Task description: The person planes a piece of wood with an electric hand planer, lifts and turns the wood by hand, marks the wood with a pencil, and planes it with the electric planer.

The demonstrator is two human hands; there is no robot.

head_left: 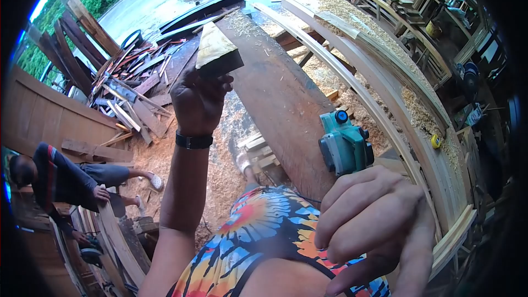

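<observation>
My left hand (199,102), with a dark band at the wrist, is raised over the bench. Its fingers are wrapped round the lower end of a wood block (216,44) with a pale, tapering face and a dark end. Near the camera at lower right, my right hand (379,220) has loosely bent fingers, the thumb apart, and nothing visible in it. Just beyond the right hand, a green electric planer (347,142) rests at the edge of a wide brown board (275,96). The planer's underside is hidden.
Long pale planks (379,88) run along the right, with wood shavings (423,115) and a yellow tape measure (436,141). Offcuts (146,85) are heaped at left. A co-worker (71,181) bends over boards with a power tool at lower left. Sawdust covers the floor.
</observation>
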